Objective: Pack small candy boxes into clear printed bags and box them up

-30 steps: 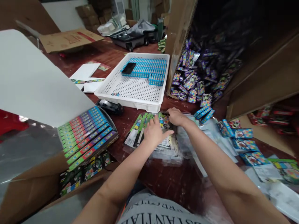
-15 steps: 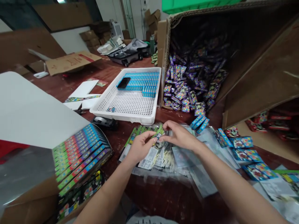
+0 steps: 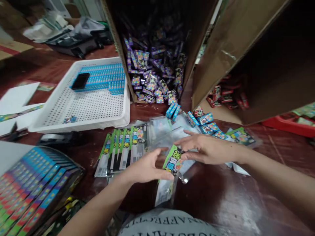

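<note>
A clear plastic bag with a green and black printed card (image 3: 172,160) is tilted between my hands, close to my body. My left hand (image 3: 147,165) grips its left side, thumb across the lower print and index finger near the upper edge. At the top right edge, my right hand (image 3: 206,147) pinches the bag between thumb and fingers. Left of my hands, several similar printed bags (image 3: 125,147) lie overlapped in a row. Clear plastic sleeves (image 3: 159,129) lie just behind my hands. Several small blue boxes (image 3: 206,118) sit beyond my right hand.
A white perforated tray (image 3: 98,109) holds rows of blue boxes and a black case. Behind stands a cardboard box (image 3: 118,42) of purple packets (image 3: 152,82); red packets (image 3: 226,95) lie in another at right. A display box of colourful boxes (image 3: 36,183) stands at left.
My view has swung right and down. My hands have moved off the row of printed bags to its right, and a printed bag is now held between them nearer my body.
</note>
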### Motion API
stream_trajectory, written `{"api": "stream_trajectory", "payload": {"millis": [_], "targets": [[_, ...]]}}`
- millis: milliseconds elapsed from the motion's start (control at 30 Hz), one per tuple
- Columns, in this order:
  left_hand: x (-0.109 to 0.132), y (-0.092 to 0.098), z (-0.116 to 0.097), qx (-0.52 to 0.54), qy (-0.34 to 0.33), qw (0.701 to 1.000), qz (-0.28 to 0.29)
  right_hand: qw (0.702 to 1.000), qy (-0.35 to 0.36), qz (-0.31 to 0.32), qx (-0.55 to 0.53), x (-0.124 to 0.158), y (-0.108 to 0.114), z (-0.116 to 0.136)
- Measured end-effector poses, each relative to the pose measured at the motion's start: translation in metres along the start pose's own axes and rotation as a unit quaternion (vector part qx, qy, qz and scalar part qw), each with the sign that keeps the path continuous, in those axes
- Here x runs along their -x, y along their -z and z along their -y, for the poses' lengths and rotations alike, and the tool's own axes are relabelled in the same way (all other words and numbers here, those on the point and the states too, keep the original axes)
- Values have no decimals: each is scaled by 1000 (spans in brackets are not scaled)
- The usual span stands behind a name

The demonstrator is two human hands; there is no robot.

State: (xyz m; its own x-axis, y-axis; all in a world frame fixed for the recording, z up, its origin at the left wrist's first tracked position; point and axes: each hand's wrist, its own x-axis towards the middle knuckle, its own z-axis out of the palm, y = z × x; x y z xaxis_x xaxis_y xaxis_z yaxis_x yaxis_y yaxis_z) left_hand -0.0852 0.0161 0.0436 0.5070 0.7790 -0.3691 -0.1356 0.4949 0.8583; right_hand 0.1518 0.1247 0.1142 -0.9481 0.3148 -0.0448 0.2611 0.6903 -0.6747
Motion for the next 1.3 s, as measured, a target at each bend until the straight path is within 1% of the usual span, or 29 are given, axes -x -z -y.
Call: {"api": "stream_trajectory", "payload": {"millis": [33, 67, 100, 133, 167, 200, 233, 267, 300, 333, 367, 400, 467, 567, 633, 700, 733, 767, 800, 867, 900, 933, 967, 1000, 1033, 1100, 1133, 1200, 1300], "targets": [[-6, -6, 5, 4, 15, 1000, 16, 999, -23, 19, -25, 12, -1, 1], [-13, -12, 9, -1, 20, 1000, 10, 997, -49, 23, -46, 23, -5, 2], [-21, -18, 13, -10, 13, 1000, -14, 995, -79, 2, -62, 34, -10, 2], [-28, -23, 16, -18, 2, 999, -46, 989, -117, -52, -70, 43, -19, 2], [-35, -27, 18, -21, -13, 996, -81, 977, -158, -128, -71, 51, -31, 1], [-41, -30, 20, -21, -28, 993, -115, 952, -202, -218, -73, 57, -45, 0], [-47, -34, 21, -19, -42, 988, -147, 916, -241, -310, -84, 60, -62, 0], [-52, -37, 22, -17, -54, 983, -173, 875, -273, -384, -110, 62, -80, -1], [-57, -41, 24, -16, -61, 979, -194, 839, -294, -429, -158, 61, -99, -2], [-61, -44, 27, -19, -66, 976, -208, 816, -306, -440, -217, 59, -117, -2], [-65, -47, 31, -30, -70, 973, -219, 802, -317, -429, -268, 55, -134, -3], [-68, -50, 37, -53, -75, 969, -230, 793, -328, -425, -289, 50, -148, -4], [-74, -55, 50, -129, -91, 948, -276, 777, -355, -445, -268, 40, -169, -7], [-79, -59, 70, -243, -119, 900, -340, 765, -392, -471, -202, 28, -183, -13], [-78, -60, 78, -286, -125, 887, -341, 764, -412, -464, -176, 24, -186, -16], [-72, -59, 77, -335, -130, 874, -326, 769, -427, -449, -157, 27, -185, -18], [-68, -57, 74, -367, -142, 861, -323, 777, -429, -436, -147, 31, -182, -20], [-65, -53, 68, -407, -158, 839, -325, 789, -429, -419, -134, 37, -177, -22], [-63, -48, 59, -452, -179, 807, -335, 801, -427, -403, -113, 44, -170, -25], [-65, -31, 31, -536, -223, 723, -374, 819, -421, -388, -46, 61, -147, -36], [-71, -19, 12, -570, -241, 679, -395, 819, -417, -394, -1, 68, -131, -44], [-82, -6, -8, -596, -254, 642, -410, 817, -410, -403, 45, 73, -114, -52], [-96, 8, -31, -621, -256, 619, -407, 817, -400, -408, 85, 76, -96, -61], [-113, 22, -53, -643, -255, 606, -393, 817, -388, -408, 125, 76, -79, -70], [-133, 36, -75, -665, -248, 597, -373, 822, -382, -394, 154, 72, -63, -78], [-175, 62, -113, -713, -198, 588, -326, 827, -394, -358, 180, 58, -38, -92], [-194, 72, -128, -735, -169, 586, -297, 829, -406, -341, 177, 48, -30, -97], [-227, 85, -149, -750, -150, 590, -261, 828, -425, -341, 130, 29, -22, -105], [-257, 92, -159, -754, -146, 597, -230, 819, -424, -384, 34, 11, -23, -115]]}}
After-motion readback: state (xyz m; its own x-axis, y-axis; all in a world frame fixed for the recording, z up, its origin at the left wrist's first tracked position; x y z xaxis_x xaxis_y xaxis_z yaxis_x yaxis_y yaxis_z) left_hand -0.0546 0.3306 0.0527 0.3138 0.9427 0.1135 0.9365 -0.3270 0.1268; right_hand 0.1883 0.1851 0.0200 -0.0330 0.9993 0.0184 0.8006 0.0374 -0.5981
